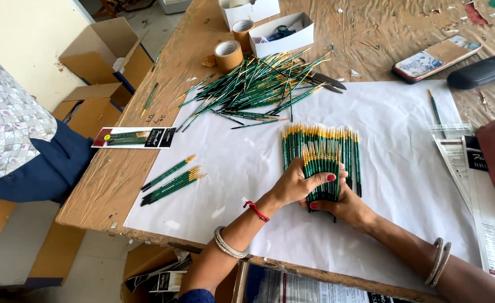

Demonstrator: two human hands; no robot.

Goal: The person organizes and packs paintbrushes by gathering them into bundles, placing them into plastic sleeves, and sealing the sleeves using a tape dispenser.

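My left hand [295, 185] and my right hand [345, 206] both clasp a bundle of green-handled paintbrushes [321, 165] with gold ferrules, tips pointing away from me. The bundle rests on a flat row of like brushes [320, 137] laid side by side on a white paper sheet [404, 168]. A loose heap of the same brushes [253, 87] lies at the far edge of the paper. A few brushes [172, 180] lie apart at the left.
Two tape rolls [229, 54] and white boxes [281, 35] stand beyond the heap. A phone [435, 58] and a dark case [483, 70] lie far right. Printed packaging sheets [483, 191] are at right, a packed brush card [135, 137] at left. Cardboard boxes [107, 53] sit on the floor.
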